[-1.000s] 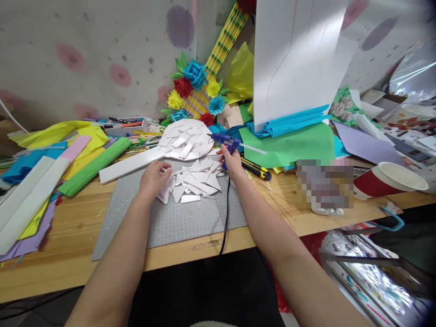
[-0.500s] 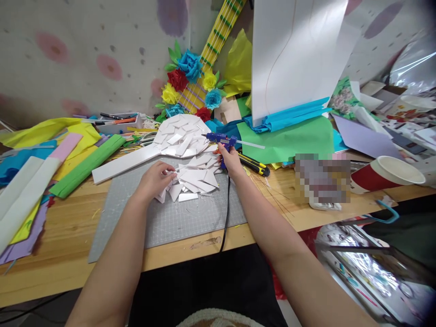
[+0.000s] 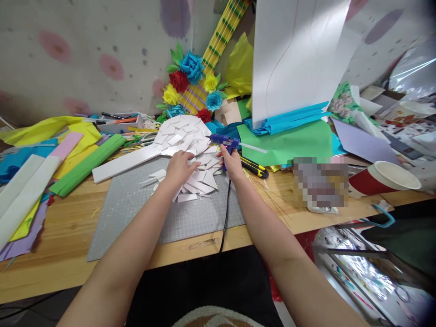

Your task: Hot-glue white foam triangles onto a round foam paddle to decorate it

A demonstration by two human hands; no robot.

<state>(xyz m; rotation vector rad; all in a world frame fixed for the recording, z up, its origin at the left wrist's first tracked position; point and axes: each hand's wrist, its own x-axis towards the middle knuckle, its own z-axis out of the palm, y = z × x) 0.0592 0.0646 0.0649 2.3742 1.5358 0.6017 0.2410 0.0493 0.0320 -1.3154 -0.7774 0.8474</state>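
Observation:
My right hand [image 3: 233,164] is wrapped round the grip of a blue hot glue gun [image 3: 223,141], its nozzle pointing left at a white paddle-shaped foam board [image 3: 143,155] covered with white pieces. My left hand [image 3: 180,165] rests with curled fingers on a pile of white foam pieces [image 3: 200,180] on the grey cutting mat [image 3: 143,213]. What its fingers pinch, if anything, is hidden. The gun's black cord [image 3: 225,217] runs down over the table's front edge.
A yellow-black utility knife [image 3: 254,167] lies right of the gun. Green paper [image 3: 289,143], a tall white sheet [image 3: 293,59], a flower-decorated paper guitar [image 3: 200,81], coloured paper rolls [image 3: 85,165] at left and a red paper cup [image 3: 381,179] at right crowd the wooden table [image 3: 51,254].
My left hand has moved right across the pile of white pieces, towards the glue gun. The right hand stays on the gun.

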